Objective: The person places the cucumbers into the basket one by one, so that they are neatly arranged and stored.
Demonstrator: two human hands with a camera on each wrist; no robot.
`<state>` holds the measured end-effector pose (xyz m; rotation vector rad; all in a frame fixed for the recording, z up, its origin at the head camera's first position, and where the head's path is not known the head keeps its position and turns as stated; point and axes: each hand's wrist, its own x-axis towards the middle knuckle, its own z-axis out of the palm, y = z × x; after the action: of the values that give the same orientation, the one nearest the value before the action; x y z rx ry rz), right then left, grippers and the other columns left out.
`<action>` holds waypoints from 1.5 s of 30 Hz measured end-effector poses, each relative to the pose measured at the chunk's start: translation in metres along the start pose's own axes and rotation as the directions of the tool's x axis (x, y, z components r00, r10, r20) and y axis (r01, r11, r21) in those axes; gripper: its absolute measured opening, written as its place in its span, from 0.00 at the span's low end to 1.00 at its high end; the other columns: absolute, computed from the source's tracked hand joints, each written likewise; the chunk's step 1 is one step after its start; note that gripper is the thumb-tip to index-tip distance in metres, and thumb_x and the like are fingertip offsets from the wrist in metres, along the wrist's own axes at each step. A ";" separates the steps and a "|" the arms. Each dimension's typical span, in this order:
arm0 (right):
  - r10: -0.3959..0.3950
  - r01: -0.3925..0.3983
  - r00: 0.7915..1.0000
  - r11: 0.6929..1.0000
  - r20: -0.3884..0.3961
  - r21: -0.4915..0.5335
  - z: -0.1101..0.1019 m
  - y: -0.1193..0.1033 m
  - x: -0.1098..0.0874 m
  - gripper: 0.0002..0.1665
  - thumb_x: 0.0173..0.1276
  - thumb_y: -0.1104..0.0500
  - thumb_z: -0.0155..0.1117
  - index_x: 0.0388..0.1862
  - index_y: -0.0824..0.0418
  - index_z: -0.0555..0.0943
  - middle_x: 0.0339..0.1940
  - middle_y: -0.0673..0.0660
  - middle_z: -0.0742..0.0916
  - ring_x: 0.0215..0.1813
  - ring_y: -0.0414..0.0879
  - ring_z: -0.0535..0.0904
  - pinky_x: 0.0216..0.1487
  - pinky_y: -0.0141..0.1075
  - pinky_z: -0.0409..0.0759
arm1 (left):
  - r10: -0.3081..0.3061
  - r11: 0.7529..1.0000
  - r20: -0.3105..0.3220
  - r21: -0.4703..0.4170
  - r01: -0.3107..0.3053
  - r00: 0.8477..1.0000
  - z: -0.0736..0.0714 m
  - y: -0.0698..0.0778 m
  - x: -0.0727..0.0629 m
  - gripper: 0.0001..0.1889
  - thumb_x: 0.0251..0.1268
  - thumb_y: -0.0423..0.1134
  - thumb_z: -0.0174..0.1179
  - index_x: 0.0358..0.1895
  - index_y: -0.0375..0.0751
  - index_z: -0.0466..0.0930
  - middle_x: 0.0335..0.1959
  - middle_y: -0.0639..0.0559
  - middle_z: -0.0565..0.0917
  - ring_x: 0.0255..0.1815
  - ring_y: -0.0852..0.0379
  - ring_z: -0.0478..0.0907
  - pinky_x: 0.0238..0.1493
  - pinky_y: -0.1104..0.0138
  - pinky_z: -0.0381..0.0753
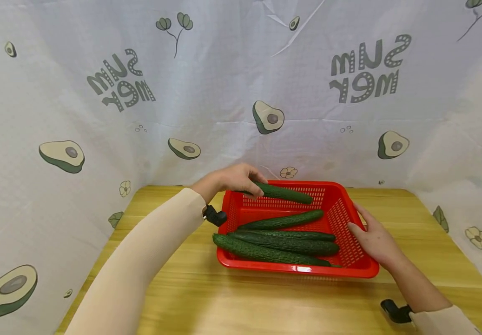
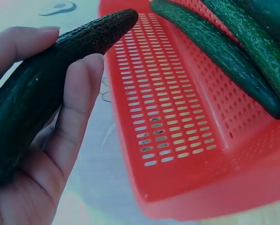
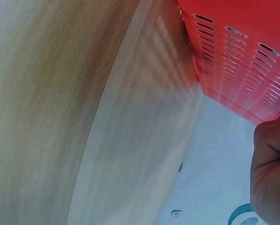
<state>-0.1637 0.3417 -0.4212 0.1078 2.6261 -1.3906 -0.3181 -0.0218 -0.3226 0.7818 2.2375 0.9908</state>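
Observation:
A green cucumber [image 1: 284, 193] is held in my left hand [image 1: 242, 180] over the back left part of a red plastic basket [image 1: 295, 269]. In the left wrist view, the thumb and fingers wrap round the cucumber [image 2: 41, 79], its narrow end pointing away from the palm. Several more cucumbers [image 1: 274, 251] lie lengthwise inside the basket, mostly toward its front. My right hand [image 1: 376, 239] grips the basket's right rim. Only part of that hand [image 3: 273, 164] enters the right wrist view, beside the slotted basket wall, so its fingertips are hidden there.
The basket stands on a wooden table [image 1: 174, 288]. Behind the table and along both sides hangs a pale cloth [image 1: 224, 83] printed with avocados and flowers. A small black camera [image 1: 214, 216] is strapped to the left wrist, another [image 1: 396, 311] to the right.

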 end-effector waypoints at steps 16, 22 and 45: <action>-0.003 0.003 1.000 1.000 -0.017 0.000 0.001 -0.002 -0.001 0.44 0.85 0.50 0.45 0.86 0.56 0.34 0.57 0.82 0.80 0.41 0.56 0.90 0.36 0.48 0.89 | -0.069 0.998 0.096 -0.002 0.070 0.993 0.015 -0.008 0.026 0.23 0.69 0.35 0.66 0.66 0.40 0.80 0.58 0.46 0.85 0.45 0.51 0.87 0.45 0.66 0.85; -0.011 0.010 1.000 1.000 -0.029 -0.015 -0.001 -0.002 -0.002 0.44 0.85 0.51 0.46 0.86 0.56 0.35 0.55 0.82 0.81 0.40 0.56 0.90 0.35 0.48 0.89 | -0.105 0.994 0.137 -0.002 0.106 0.985 0.015 -0.013 0.023 0.22 0.69 0.38 0.67 0.65 0.45 0.80 0.60 0.48 0.84 0.49 0.48 0.87 0.44 0.62 0.83; 0.003 -0.003 0.999 1.000 -0.032 0.006 0.002 0.001 -0.001 0.44 0.85 0.50 0.46 0.86 0.55 0.36 0.56 0.81 0.80 0.41 0.56 0.90 0.36 0.49 0.89 | -0.114 0.961 0.136 0.266 0.075 0.984 0.025 -0.024 0.033 0.24 0.69 0.42 0.67 0.66 0.46 0.77 0.71 0.44 0.75 0.73 0.47 0.71 0.69 0.58 0.75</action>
<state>-0.1619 0.3409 -0.4226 0.1358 2.6468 -1.4076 -0.3295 -0.0010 -0.3642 0.8224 2.2754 0.5787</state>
